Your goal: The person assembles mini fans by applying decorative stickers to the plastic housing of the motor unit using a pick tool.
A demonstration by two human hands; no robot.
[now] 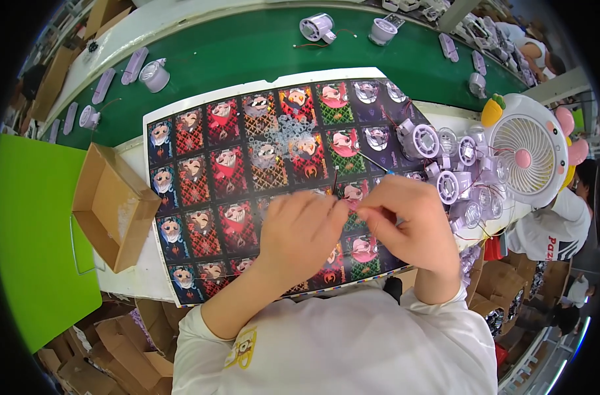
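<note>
Over a printed sheet of cartoon cards (217, 191), my two hands meet at the fingertips. My left hand (296, 234) is closed in a pinch, and a thin dark wire (335, 179) with a small pale end rises from beside its fingertips. My right hand (412, 220) is closed too, thumb and forefinger together; what lies between them is hidden. A thin metal-shafted tool (377, 162) with a blue part shows just above the right knuckles; I cannot tell if that hand holds it. Beyond the hands, a heap of small clear pieces (290, 137) rests on the sheet.
Several lilac fan housings (448, 187) with wires crowd the sheet's right side, beside a white round fan (527, 158). An open cardboard box (105, 204) stands left. Across the back runs a green conveyor belt (240, 56) bearing lilac parts. Other people are at the right.
</note>
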